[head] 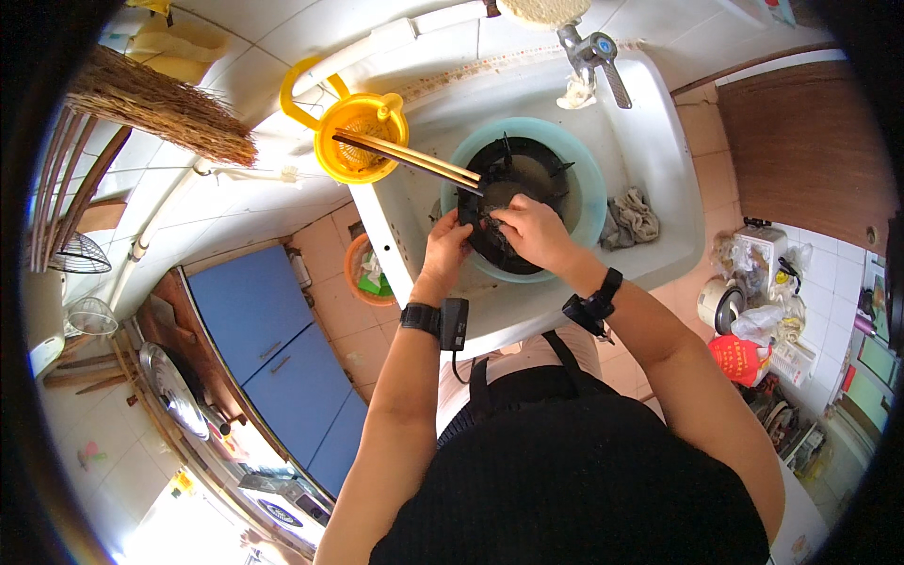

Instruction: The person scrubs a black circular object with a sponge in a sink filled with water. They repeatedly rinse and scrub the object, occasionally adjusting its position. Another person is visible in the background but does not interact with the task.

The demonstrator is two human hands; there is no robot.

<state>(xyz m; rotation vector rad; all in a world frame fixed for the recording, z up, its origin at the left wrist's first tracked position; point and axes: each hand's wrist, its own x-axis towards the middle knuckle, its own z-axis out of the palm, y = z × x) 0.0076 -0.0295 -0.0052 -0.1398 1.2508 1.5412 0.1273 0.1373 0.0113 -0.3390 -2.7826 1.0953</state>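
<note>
A light-blue plastic basin [595,205] stands in the white sink [621,85], with murky water and a round black pan support or stove ring [505,152] with prongs inside it. My left hand [446,244] grips the dark rim of a black piece at the basin's left side. My right hand [533,229] presses a metal scouring pad [492,220] against the black piece, fingers bent round the pad. Chopsticks [417,159] reach from a yellow strainer [327,152] on the sink's corner towards the basin; their near ends lie by the black rim.
A tap [590,53] hangs over the sink's back, and a grey rag [635,215] lies at the basin's right. An orange bin [353,272] is on the floor at the left, near blue cabinets [261,332]. A straw brush [169,106] hangs upper left.
</note>
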